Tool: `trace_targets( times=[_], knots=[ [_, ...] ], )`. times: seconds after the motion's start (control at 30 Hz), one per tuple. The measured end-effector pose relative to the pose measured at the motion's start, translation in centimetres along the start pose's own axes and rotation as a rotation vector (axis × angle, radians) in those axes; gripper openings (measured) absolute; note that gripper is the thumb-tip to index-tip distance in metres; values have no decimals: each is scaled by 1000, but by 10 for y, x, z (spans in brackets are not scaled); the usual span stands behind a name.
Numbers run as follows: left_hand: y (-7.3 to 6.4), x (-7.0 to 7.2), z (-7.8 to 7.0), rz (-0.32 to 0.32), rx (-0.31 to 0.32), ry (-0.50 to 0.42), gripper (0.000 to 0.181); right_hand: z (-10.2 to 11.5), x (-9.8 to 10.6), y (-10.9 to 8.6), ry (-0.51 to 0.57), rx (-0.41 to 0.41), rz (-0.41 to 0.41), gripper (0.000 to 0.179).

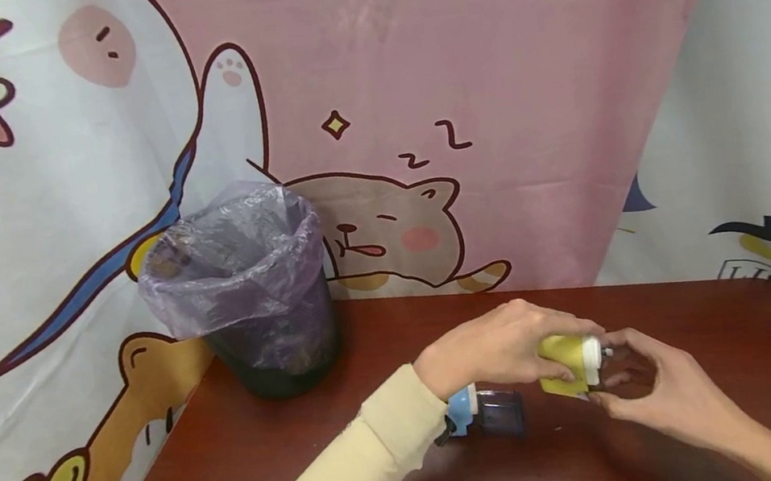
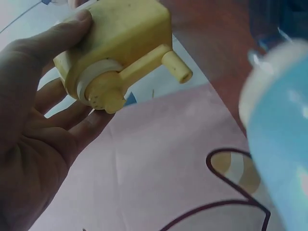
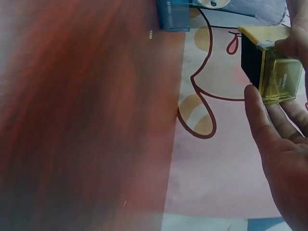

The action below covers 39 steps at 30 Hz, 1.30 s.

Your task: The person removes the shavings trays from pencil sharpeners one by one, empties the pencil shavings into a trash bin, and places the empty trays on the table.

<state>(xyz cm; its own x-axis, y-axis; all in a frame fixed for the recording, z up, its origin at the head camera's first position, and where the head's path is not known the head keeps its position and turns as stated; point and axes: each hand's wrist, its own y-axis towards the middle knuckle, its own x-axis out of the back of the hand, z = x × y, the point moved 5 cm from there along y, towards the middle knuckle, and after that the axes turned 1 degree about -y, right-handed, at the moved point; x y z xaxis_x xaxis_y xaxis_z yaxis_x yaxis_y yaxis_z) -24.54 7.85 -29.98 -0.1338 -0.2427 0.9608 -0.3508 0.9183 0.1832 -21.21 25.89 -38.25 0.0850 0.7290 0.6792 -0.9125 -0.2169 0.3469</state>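
A yellow crank pencil sharpener [image 1: 563, 355] is held up over the table between my two hands. My left hand [image 1: 497, 343] grips its body from the left, thumb on one side and fingers under it. In the left wrist view, the crank handle [image 2: 149, 67] sticks out toward the camera. My right hand [image 1: 676, 389] curves round the opposite end, thumb and fingertips at its edges. That end shows a see-through yellow drawer [image 3: 281, 82] in the right wrist view. Below my left wrist lies a blue pencil sharpener [image 1: 461, 409], partly hidden by the sleeve.
A dark clear drawer box [image 1: 501, 412] lies beside the blue sharpener. At the back left stands a mesh waste bin [image 1: 274, 336] lined with a purple plastic bag [image 1: 246, 291]. The reddish-brown table [image 1: 383, 330] meets a cartoon-printed cloth [image 1: 484, 97] behind it.
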Motion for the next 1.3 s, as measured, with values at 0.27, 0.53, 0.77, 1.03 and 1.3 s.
trace_targets(
  times=[0.27, 0.53, 0.77, 1.03, 1.3],
  knots=[
    [-17, 13, 32, -49, 42, 12, 56, 9, -23, 36, 134, 44, 25, 58],
    [-39, 15, 62, -88, 102, -34, 54, 5, -55, 71, 191, 59, 106, 60],
    [-57, 14, 77, -40, 170, -16, 54, 9, -80, 95, 201, 56, 202, 62],
    [-74, 12, 87, -55, 181, -25, 51, 15, -98, 109, 191, 44, 261, 62],
    [-84, 8, 90, -58, 222, 3, 55, 18, -109, 109, 229, 58, 301, 61]
  ],
)
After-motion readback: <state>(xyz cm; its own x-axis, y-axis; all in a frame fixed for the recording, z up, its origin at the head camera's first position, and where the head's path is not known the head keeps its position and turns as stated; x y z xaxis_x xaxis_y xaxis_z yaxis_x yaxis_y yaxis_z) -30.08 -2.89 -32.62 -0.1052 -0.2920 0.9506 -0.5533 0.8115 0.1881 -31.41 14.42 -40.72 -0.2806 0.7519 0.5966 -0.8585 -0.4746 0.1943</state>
